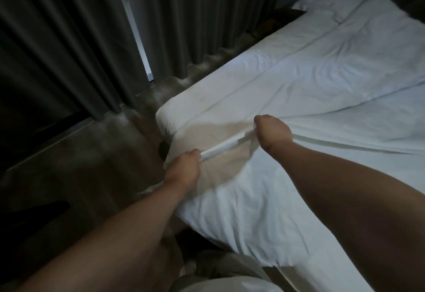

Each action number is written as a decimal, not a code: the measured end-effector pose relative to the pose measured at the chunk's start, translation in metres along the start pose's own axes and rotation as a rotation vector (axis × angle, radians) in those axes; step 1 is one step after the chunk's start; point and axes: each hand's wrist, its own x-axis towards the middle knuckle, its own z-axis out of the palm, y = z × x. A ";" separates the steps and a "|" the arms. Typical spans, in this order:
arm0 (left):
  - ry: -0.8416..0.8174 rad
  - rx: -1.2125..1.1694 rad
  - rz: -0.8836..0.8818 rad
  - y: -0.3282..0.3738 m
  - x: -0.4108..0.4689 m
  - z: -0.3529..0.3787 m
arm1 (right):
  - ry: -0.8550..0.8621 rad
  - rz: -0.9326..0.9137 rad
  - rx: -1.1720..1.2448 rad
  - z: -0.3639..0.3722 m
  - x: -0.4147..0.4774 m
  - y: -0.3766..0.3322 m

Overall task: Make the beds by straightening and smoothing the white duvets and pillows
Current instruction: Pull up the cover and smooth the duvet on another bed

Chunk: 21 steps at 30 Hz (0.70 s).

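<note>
Both the left hand (pixel 184 168) and right hand (pixel 272 131) grip the white duvet's (pixel 310 89) near edge taut; creases remain, far pillow (pixel 331 4) untouched.

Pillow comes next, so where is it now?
In the head view the pillow lies at the upper right, at the far end of the bed, beyond the duvet and beside the dark curtain.

The duvet (pixel 322 80) is plain white with no pattern, tinged beige at its near left corner and bluish farther up. The pillow (pixel 328 4) beyond the duvet is plain white too. Left of the duvet, the curtains (pixel 57 38) are plain dark grey and the floor (pixel 103 153) is dull grey-brown.
</note>
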 end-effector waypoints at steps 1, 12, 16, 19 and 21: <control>-0.028 -0.002 0.006 -0.009 0.014 0.001 | -0.017 0.005 0.003 0.007 0.014 -0.008; -0.179 -0.190 0.036 -0.116 0.144 0.009 | -0.290 -0.073 -0.098 0.044 0.155 -0.094; -0.352 -0.295 0.078 -0.148 0.192 0.021 | -0.381 -0.060 -0.113 0.061 0.195 -0.115; -0.409 -0.238 0.149 -0.160 0.227 0.016 | -0.417 -0.024 -0.097 0.085 0.225 -0.132; -0.442 -0.175 0.175 -0.175 0.254 0.033 | -0.443 0.025 -0.074 0.106 0.239 -0.139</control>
